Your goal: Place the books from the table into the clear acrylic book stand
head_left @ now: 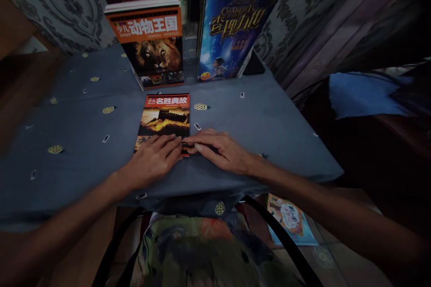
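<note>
**One book down flat, two more standing at the back**

While both our hands rest at the near edge of the red-covered book (164, 119), it lies flat and face up on the grey-blue tablecloth (84, 143), roughly in the middle of the table. Our left hand (153, 159) lies spread on the book's lower left corner, fingers together and pressing down rather than gripping. Our right hand (220, 150) reaches in from the other side, its fingertips (197, 145) meeting the left hand's at the book's lower right corner; we cannot tell whether it pinches the cover or a small dark object there.

We judge the book placed, or just about to be lifted or opened: the cover is still closed. Well behind it, the lion-cover book (153, 47) and the blue book (229, 31) stand upright against the wall, untouched. Below the table edge, a patterned bag (188, 251) with dark straps sits open towards us.
</note>
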### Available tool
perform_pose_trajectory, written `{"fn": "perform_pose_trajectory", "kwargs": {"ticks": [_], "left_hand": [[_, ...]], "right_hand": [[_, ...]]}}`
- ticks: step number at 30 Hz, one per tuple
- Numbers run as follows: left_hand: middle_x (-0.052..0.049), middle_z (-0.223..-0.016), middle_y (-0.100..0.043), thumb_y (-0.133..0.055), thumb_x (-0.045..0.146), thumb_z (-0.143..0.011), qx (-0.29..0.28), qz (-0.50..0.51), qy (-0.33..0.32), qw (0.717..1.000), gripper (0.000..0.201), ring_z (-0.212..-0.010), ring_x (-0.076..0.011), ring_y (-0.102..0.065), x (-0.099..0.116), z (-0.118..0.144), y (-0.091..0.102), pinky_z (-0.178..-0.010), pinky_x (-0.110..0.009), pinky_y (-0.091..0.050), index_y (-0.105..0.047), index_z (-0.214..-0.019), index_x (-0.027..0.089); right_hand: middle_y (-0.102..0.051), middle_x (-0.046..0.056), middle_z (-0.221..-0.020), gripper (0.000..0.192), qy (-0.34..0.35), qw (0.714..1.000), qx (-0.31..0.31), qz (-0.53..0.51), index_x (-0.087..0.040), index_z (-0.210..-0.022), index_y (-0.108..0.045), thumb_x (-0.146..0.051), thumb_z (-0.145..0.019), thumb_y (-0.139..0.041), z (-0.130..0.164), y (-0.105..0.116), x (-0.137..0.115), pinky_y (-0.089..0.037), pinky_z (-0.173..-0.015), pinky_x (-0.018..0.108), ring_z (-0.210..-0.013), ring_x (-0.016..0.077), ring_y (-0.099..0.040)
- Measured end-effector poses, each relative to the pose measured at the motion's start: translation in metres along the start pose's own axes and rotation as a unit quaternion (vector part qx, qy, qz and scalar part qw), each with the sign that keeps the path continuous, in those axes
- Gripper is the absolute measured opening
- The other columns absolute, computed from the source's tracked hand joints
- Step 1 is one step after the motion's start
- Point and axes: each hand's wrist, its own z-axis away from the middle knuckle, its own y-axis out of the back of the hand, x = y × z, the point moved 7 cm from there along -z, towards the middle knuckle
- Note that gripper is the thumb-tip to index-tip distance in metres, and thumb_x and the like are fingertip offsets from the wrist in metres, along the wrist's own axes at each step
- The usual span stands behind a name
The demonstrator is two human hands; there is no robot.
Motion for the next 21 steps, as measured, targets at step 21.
{"fn": "perform_pose_trajectory", "kwargs": {"ticks": [21], "left_hand": [[-0.013, -0.133, -0.068, -0.048, 0.019, -0.102, 0.018, 0.022, 0.039, 0.999, 0.034, -0.126, -0.0244, -0.063, 0.003, 0.024, 0.003, -0.104, -0.042, -0.054, -0.063, -0.133, 0.015]], "right_hand": [[-0.074, 0.009, -0.097, 0.03, 0.034, 0.997, -0.023, 0.059, -0.02, -0.11, -0.074, -0.027, -0.103, -0.046, 0.002, -0.005, -0.006, -0.056, -0.088, 0.04, -0.094, 0.0206, -0.067]]}}
